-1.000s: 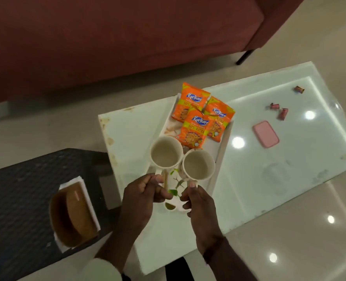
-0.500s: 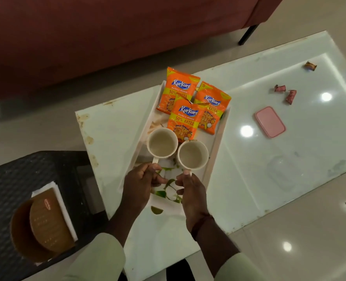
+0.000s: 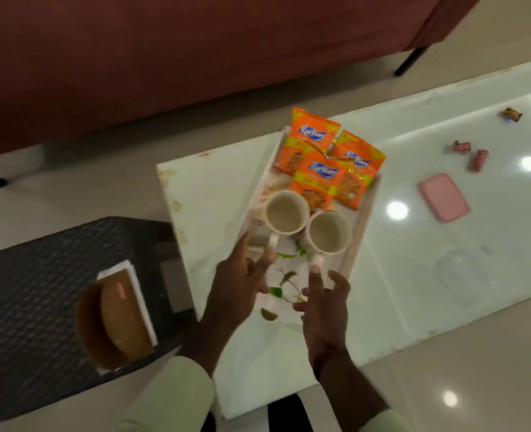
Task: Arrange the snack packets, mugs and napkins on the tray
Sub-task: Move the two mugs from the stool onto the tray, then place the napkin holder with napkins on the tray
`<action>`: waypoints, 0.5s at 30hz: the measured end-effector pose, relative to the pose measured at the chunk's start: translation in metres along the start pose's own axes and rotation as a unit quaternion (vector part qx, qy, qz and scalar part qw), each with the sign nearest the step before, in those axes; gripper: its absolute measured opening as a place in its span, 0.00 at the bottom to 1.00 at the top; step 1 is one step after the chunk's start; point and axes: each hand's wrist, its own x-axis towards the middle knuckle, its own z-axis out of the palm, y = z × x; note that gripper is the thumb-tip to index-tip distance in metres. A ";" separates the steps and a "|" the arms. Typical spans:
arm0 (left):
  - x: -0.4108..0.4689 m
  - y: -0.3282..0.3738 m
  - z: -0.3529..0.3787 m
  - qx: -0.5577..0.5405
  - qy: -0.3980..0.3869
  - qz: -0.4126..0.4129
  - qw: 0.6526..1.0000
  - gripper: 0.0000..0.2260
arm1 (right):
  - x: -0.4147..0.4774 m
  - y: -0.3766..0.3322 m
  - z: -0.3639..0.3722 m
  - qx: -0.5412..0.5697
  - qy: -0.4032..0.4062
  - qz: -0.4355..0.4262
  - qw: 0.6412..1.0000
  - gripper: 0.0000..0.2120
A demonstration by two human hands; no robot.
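Both hands hovered over the near end of the tray (image 3: 356,236), and neither held anything. My left hand (image 3: 237,285) had its fingers loosely spread, the tips close to the handle of the left mug (image 3: 286,212); whether they touched it I could not tell, since the hand was blurred. My right hand (image 3: 323,302) was open too, fingers fanned apart, with one fingertip just at the handle of the right mug (image 3: 329,232).

From my head camera, the two cream mugs stood upright side by side in the middle of the tray, almost touching, both empty. Beyond them, at the far end of the tray, lay three orange snack packets (image 3: 318,179), overlapping one another, the nearest one lying against the mugs. The tray sat on a white glass table (image 3: 214,194).

To the left, on a dark woven stool (image 3: 33,285), a stack of white napkins (image 3: 133,275) rested in a brown holder (image 3: 114,322), well apart from the tray. On the right part of the table lay a pink box (image 3: 444,197) and, farther off, a few small wrapped sweets (image 3: 469,152). A dark red sofa (image 3: 164,57) stood beyond the table.
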 end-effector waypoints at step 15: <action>-0.123 -0.071 -0.210 0.170 0.121 0.048 0.977 0.14 | -0.171 0.067 0.124 -0.268 -0.058 -0.317 0.908 0.34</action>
